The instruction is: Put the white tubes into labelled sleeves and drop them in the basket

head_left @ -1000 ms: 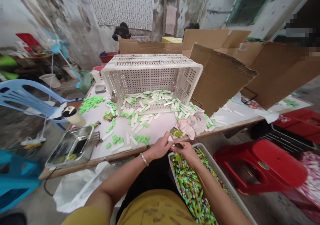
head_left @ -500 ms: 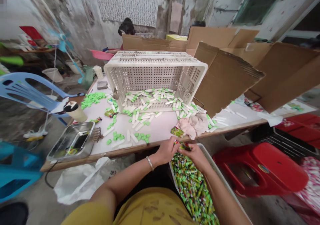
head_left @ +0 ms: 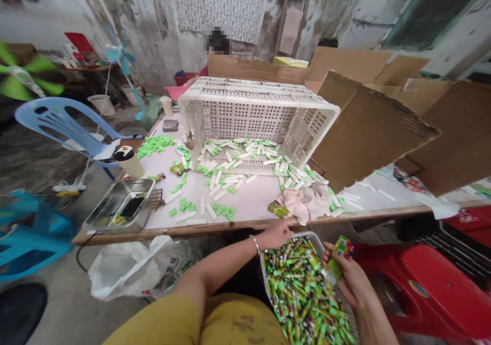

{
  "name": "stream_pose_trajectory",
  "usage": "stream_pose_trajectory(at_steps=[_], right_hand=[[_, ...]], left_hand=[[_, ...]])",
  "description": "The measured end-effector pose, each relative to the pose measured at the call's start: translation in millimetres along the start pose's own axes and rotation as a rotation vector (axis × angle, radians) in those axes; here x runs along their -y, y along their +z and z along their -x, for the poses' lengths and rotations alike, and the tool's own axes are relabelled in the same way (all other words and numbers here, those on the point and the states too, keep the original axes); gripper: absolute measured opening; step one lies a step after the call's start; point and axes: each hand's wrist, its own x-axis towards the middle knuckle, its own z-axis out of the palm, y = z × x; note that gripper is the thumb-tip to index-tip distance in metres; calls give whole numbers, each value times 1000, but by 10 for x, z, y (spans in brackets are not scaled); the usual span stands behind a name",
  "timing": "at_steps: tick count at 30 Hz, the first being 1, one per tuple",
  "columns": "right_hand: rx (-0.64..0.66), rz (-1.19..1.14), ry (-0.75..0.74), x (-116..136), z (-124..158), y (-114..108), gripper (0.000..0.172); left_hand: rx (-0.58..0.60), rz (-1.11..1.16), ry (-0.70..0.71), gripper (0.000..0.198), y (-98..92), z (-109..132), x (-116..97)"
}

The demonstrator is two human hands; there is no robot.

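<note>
Wrappers (head_left: 344, 246), brightly printed, sit pinched between the thumb and fingers of my right hand (head_left: 345, 278), at the right side of the bin (head_left: 316, 239). My left hand (head_left: 274, 235) is at the bin's far left corner, fingers partly curled; I cannot tell whether they hold anything. The wrappers lie well apart from that left hand, across the bin from it. I judge they are gripped near one end so the printed part stays clear of my palm.

Between my hands, wrapped sticks (head_left: 303, 283) fill the bin, which probably sits at my lap to be close to both. Just beyond the bin, on the worktop (head_left: 253, 195), a packet (head_left: 278, 209) touches a pink cloth (head_left: 307, 203). Farther beyond the bin, a crate (head_left: 245, 90) lies on its side, its mouth towards me, likely so the green-tipped white sticks (head_left: 232, 166) spill within reach.
</note>
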Motion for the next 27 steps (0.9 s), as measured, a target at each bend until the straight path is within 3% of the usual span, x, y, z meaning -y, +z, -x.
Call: stream_pose_trajectory(at_steps=[2, 6, 8, 10, 15, 20, 22, 25, 27], right_hand=[[78, 2, 42, -91, 22, 105, 31], [147, 33, 51, -337, -5, 432, 30], [155, 34, 74, -452, -43, 669, 30], [173, 28, 84, -535, -77, 943, 30], [215, 41, 45, -576, -120, 1498, 34], [203, 113, -62, -513, -163, 1565, 33], [204, 117, -115, -508, -190, 1518, 35], [227, 119, -172, -522, -222, 1451, 40], [249, 142, -203, -526, -222, 1414, 41]], left_hand=[[-205, -221, -170, 18, -394, -21, 216], [-423, -405, -448, 26, -1195, 155, 724], [-467, -485, -558, 26, -1437, 282, 916], [-457, -540, -622, 24, -1560, 374, 1035], [-386, -581, -629, 21, -1630, 428, 1103], [-317, -503, -536, 26, -1516, 470, 927], [-288, -336, -386, 32, -1381, 516, 768], [-257, 83, -35, 34, -1144, 576, 460], [-263, 221, 78, 31, -1013, 595, 259]])
